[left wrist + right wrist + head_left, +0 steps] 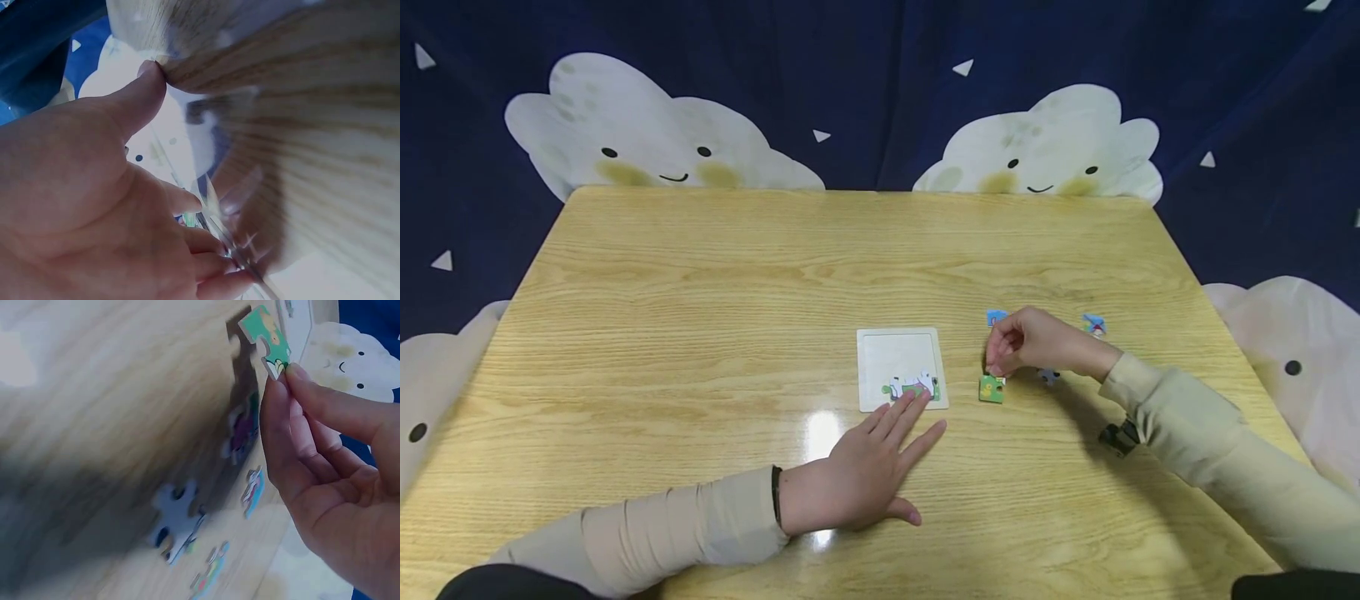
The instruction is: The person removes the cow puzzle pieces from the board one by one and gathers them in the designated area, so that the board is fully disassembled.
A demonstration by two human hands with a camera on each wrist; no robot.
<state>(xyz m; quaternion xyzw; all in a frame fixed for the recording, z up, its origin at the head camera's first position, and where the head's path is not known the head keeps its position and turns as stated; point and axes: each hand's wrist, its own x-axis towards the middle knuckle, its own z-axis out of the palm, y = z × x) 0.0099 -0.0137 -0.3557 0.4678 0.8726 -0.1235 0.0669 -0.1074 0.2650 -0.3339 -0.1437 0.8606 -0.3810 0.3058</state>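
Between thumb and fingertips my right hand pinches a green jigsaw puzzle piece by one edge. In the right wrist view this puzzle piece is tilted and held above the table, an orange and yellow picture on it. My left hand lies with fingers stretched out at the near edge of a square white puzzle tray. Its fingertips touch joined puzzle pieces along the tray's bottom side and partly cover them. In the left wrist view the fingers reach over the tray's edge.
Loose puzzle pieces lie right of the tray: a blue one behind the right hand, another blue one farther right, and a greyish one below the right wrist. A dark curtain with clouds borders the wooden table.
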